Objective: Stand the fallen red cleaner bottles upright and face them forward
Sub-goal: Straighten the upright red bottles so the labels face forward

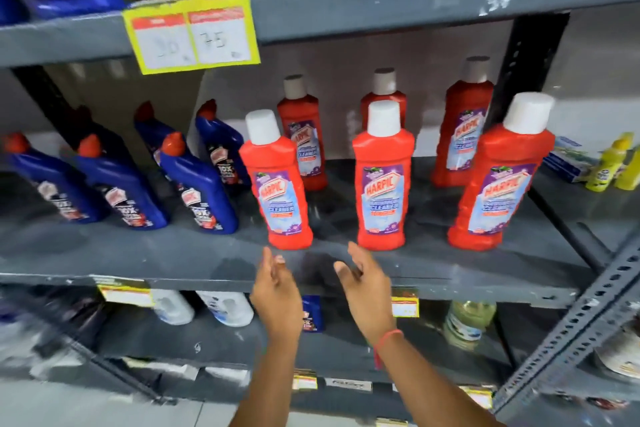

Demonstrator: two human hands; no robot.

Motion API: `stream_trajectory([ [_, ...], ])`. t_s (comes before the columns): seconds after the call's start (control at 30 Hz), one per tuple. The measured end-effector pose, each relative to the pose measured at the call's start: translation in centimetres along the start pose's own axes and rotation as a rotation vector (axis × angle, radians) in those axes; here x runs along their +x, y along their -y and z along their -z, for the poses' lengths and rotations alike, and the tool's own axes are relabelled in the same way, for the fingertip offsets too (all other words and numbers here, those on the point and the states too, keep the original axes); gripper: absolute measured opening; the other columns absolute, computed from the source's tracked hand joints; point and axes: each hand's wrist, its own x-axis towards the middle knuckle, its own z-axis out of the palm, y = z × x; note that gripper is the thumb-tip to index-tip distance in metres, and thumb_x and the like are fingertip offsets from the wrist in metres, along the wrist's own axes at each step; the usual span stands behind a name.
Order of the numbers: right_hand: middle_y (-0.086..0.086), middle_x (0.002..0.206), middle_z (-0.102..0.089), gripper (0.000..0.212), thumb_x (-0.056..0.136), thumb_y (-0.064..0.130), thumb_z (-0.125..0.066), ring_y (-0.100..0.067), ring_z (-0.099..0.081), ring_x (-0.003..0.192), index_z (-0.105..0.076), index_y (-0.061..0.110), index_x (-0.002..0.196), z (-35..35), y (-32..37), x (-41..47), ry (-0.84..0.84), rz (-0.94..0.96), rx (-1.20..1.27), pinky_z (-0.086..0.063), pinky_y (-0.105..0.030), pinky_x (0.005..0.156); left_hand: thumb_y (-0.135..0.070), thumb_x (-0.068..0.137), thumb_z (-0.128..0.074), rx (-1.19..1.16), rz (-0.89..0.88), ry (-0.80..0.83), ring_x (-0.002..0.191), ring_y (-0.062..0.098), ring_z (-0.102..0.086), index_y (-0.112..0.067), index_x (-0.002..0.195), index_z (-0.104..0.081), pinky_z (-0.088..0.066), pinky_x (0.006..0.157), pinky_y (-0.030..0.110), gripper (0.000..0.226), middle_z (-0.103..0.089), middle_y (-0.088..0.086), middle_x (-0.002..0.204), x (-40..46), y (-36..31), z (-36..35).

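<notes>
Several red cleaner bottles with white caps stand upright on the grey middle shelf (pixel 450 263), labels facing me. The front row holds a left bottle (pixel 277 184), a middle bottle (pixel 381 184) and a right bottle (pixel 495 184). Behind them stand three more: back left (pixel 304 135), back middle (pixel 384 97), partly hidden, and back right (pixel 460 128). My left hand (pixel 275 291) hovers just below the shelf's front edge, under the left front bottle, fingers apart and empty. Under the middle front bottle my right hand (pixel 363 284) is also open and touches nothing.
Several blue cleaner bottles (pixel 197 184) with red caps fill the shelf's left part. Yellow bottles (pixel 609 163) and a box stand at the far right. A yellow price tag (pixel 194 35) hangs from the shelf above. Lower shelves carry white bottles (pixel 228 308). A perforated metal upright (pixel 571 329) runs at right.
</notes>
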Motion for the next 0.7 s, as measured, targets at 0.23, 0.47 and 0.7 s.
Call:
stream_trajectory([
  [0.23, -0.012, 0.143, -0.044, 0.072, 0.082, 0.029, -0.061, -0.023, -0.041, 0.131, -0.024, 0.016, 0.142, -5.1, 2.4, 3.9, 0.138, -0.116, -0.009, -0.030, -0.023, 0.101, -0.019, 0.085, -0.057, 0.193, 0.054, 0.411, 0.132, 0.027, -0.037, -0.010, 0.139, -0.021, -0.028, 0.109, 0.036, 0.066, -0.038, 0.017, 0.144, 9.1, 1.6, 1.7],
  [0.47, -0.007, 0.122, -0.063, 0.039, 0.082, 0.019, -0.059, -0.022, -0.058, 0.109, -0.051, 0.015, 0.120, -7.3, 2.9, 5.5, 0.108, -0.076, -0.063, -0.044, -0.030, 0.094, -0.013, 0.084, -0.055, 0.168, -0.036, 0.624, 0.104, 0.021, -0.060, -0.018, 0.114, -0.058, -0.046, 0.094, 0.035, 0.031, -0.067, 0.006, 0.113, 10.6, 2.4, 0.7],
  [0.7, -0.008, 0.123, -0.062, 0.037, 0.084, 0.015, -0.056, -0.022, -0.057, 0.108, -0.052, 0.013, 0.121, -7.8, 2.8, 5.7, 0.058, -0.069, -0.110, -0.040, -0.024, 0.088, -0.018, 0.085, -0.055, 0.170, -0.077, 0.585, 0.102, 0.019, -0.060, -0.013, 0.116, -0.057, -0.046, 0.084, 0.023, 0.032, -0.067, 0.007, 0.113, 10.2, 2.3, 0.3],
])
